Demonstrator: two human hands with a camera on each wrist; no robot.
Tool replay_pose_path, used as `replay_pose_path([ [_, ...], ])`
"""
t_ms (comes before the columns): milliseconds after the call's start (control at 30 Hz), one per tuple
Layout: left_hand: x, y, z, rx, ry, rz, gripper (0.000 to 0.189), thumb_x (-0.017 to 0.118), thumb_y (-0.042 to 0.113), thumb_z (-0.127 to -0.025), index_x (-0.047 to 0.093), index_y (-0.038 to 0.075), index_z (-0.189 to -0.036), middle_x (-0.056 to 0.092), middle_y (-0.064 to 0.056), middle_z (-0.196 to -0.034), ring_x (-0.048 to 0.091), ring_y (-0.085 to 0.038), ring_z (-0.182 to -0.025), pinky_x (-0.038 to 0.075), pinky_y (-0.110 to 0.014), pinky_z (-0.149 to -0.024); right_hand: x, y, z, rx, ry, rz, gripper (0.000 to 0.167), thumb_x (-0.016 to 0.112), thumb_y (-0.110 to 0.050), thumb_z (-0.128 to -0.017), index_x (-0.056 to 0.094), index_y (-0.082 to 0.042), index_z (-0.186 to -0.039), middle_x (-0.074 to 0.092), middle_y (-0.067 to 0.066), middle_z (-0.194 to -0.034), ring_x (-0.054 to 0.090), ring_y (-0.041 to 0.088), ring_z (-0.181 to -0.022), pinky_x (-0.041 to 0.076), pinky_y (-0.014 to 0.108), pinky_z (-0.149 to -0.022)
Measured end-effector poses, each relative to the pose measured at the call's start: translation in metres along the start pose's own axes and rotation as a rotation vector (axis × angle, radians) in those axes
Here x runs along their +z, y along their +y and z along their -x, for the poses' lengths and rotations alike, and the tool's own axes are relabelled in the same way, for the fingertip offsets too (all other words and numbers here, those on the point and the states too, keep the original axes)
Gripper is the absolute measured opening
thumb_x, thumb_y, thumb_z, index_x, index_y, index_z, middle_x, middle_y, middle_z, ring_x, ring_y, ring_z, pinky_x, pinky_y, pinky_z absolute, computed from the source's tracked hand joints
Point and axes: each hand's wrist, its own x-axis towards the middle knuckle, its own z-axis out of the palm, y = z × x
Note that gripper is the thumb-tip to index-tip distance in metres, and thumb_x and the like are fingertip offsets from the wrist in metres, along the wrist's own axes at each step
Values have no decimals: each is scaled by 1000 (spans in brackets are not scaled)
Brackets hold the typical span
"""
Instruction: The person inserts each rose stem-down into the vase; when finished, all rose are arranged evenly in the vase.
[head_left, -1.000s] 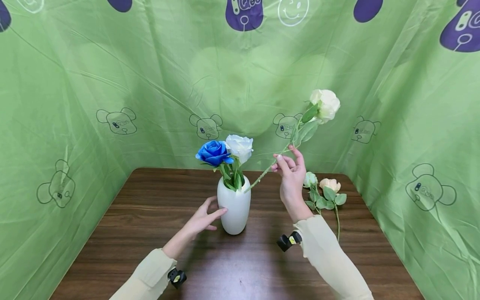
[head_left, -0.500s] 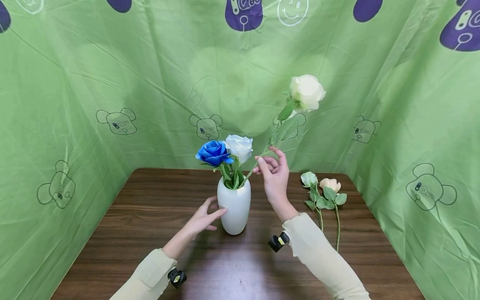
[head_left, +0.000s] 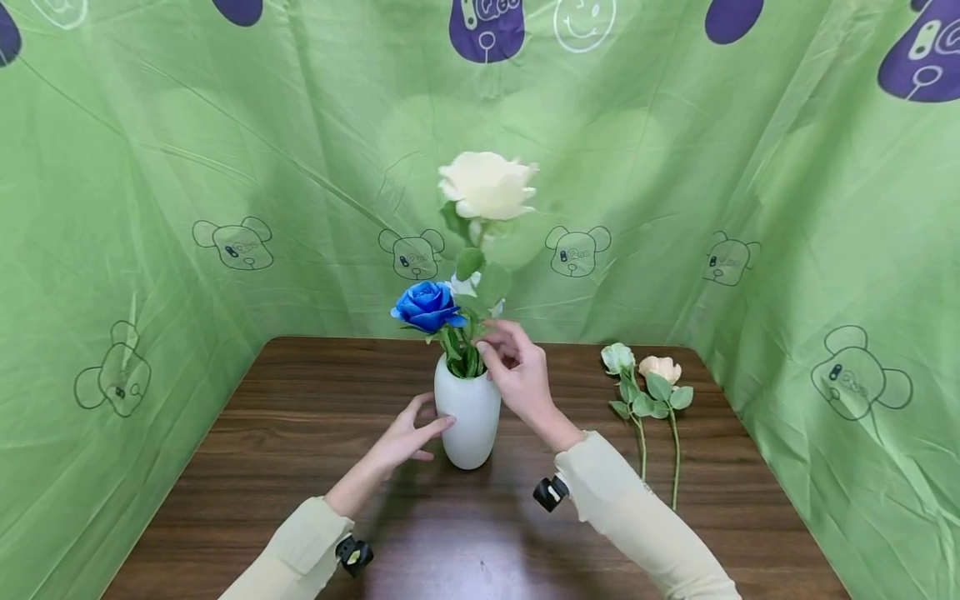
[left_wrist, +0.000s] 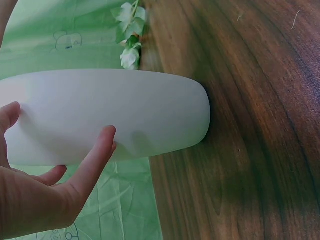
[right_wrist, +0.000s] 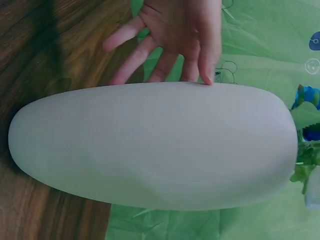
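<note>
A white vase (head_left: 474,425) stands upright on the wooden table, with a blue rose (head_left: 427,307) and a white rose (head_left: 465,285) in it; leaves partly cover the white one. My left hand (head_left: 405,437) rests on the vase's left side, thumb towards the front. In the right wrist view, that hand's fingers are spread and fairly straight against the vase (right_wrist: 155,145). At the rim, my right hand (head_left: 521,375) pinches the stem of a tall cream rose (head_left: 487,185), its bloom high above the others. The lower stem is hidden by the hand and vase.
A pale green-white rose (head_left: 618,358) and a peach rose (head_left: 660,369) lie on the table (head_left: 285,417) at the right, stems towards the front. Green cloth (head_left: 322,167) with bear drawings hangs behind and along both sides.
My right hand has moved left and down to the vase with the cream rose, whose stem has swung from slanted to nearly upright. My left hand has stayed on the vase.
</note>
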Motion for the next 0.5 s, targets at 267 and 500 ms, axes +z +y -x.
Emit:
replay_pose_path([
  [267,0,0,1,-9,6,6,69,65,36,-80,30,10,-134,40,-19,-126,51,-34,-100,50,-43,-63,3,33,18,59,-95,157,22,60,-4,-83,58,-6,-105,65,5,-78,37,7,-43,29,22,-37],
  [500,0,0,0,-6,-1,9,69,64,35,-80,29,10,-134,40,-20,-126,51,-35,-101,50,-44,-64,0,37,27,96,-126,225,18,59,-10,-83,60,-13,-100,64,-4,-77,40,4,-44,33,22,-38],
])
